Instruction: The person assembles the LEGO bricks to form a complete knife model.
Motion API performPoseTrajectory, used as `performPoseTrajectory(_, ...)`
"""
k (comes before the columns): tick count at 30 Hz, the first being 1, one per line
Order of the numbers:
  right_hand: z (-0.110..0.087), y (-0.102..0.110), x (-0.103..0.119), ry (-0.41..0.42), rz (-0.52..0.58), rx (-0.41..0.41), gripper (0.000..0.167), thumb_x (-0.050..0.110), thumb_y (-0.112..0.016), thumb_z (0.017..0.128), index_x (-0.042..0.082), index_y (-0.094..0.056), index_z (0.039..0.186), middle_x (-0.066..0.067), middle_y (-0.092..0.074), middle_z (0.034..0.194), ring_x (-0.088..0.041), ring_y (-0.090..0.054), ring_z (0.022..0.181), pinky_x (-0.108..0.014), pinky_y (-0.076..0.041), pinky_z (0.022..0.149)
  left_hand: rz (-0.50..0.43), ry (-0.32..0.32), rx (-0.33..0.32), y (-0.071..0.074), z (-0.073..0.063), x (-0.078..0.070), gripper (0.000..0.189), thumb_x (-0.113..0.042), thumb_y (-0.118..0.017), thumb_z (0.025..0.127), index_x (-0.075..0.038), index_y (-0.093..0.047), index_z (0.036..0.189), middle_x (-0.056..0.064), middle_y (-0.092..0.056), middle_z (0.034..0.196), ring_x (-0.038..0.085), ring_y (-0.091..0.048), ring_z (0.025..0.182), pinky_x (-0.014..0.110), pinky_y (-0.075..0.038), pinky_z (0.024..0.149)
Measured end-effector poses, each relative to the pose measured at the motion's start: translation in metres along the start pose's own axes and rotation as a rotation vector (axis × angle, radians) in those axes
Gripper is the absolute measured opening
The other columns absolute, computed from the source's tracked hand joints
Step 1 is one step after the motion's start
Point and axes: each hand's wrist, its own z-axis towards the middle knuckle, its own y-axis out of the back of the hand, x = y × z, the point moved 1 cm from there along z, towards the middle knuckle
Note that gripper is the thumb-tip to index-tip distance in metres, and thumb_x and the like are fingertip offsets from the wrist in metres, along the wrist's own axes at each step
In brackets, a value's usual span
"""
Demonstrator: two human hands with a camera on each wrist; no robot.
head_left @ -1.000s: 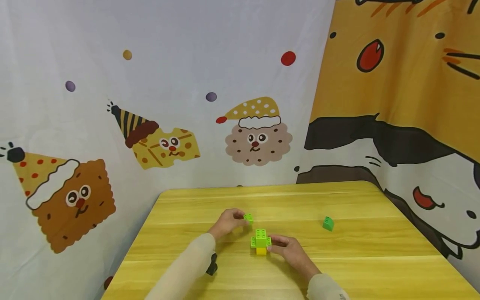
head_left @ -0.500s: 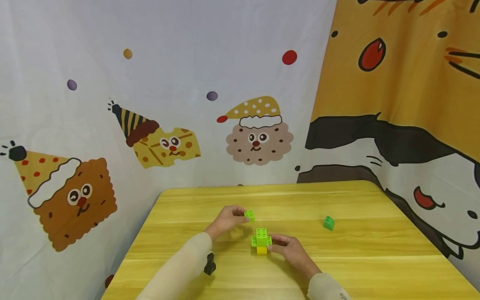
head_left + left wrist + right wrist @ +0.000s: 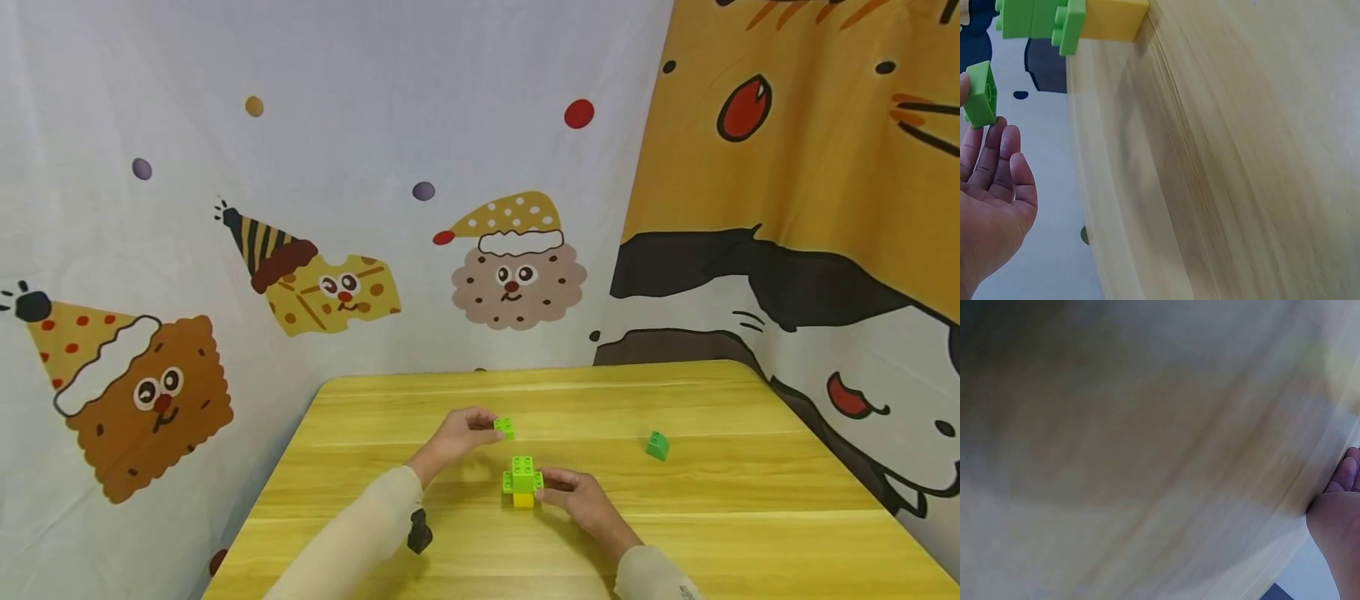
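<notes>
My left hand (image 3: 463, 435) pinches a small light-green toy brick (image 3: 504, 428) between thumb and fingertips, beyond the block stack. In the left wrist view that brick (image 3: 984, 97) is tilted and shows its hollow underside; the other fingers (image 3: 1007, 156) are spread loosely below it. A stack of toy bricks (image 3: 522, 477) stands near the table's middle, light green above with side pieces and a yellow brick (image 3: 523, 501) at the bottom. My right hand (image 3: 585, 502) holds the stack's right side piece with thumb and fingers. The right wrist view shows only part of this hand (image 3: 1335, 515).
A darker green brick with a curved side (image 3: 657, 446) lies on the wooden table (image 3: 750, 508) at the right. A small black object (image 3: 420, 532) shows beside the left sleeve (image 3: 360, 533). Behind the table hangs a cloth with cartoon prints (image 3: 360, 100).
My left hand has moved slightly away and to the right with the light-green brick, and more of its studded top shows. The right hand and the stack stay in place.
</notes>
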Motion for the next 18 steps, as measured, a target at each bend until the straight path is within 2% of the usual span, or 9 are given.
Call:
performPoseTrajectory(3,0.000,0.000,0.000,-0.003,0.000,-0.001,0.046,0.024,-0.080,0.086,0.002,-0.068,0.124,-0.014,-0.068,0.119,-0.027,-0.063,0.107,-0.046,-0.050,0.092,-0.003,-0.006,0.003,-0.002,-0.002,-0.004,0.035,-0.029,-0.078,0.088,-0.008,-0.068,0.114,0.003,-0.065,0.104,0.019,-0.060,0.097,0.045,-0.050,0.089)
performPoseTrajectory(10,0.000,0.000,0.000,-0.016,0.013,0.005,0.047,0.025,-0.079,0.086,0.002,-0.067,0.125,-0.015,-0.067,0.120,-0.028,-0.062,0.109,-0.047,-0.050,0.093,-0.041,-0.015,0.025,-0.005,-0.007,-0.011,0.031,-0.025,-0.076,0.090,-0.008,-0.067,0.114,0.004,-0.065,0.105,0.021,-0.060,0.098,0.055,-0.046,0.094)
performPoseTrajectory(18,0.000,-0.001,0.000,-0.017,0.011,0.009,0.047,0.024,-0.078,0.087,0.001,-0.066,0.126,-0.016,-0.066,0.122,-0.029,-0.062,0.109,-0.048,-0.050,0.093,-0.029,-0.025,0.025,-0.006,-0.012,-0.018,0.035,-0.028,-0.077,0.089,-0.007,-0.067,0.114,0.004,-0.065,0.104,0.019,-0.060,0.096,0.048,-0.050,0.090)
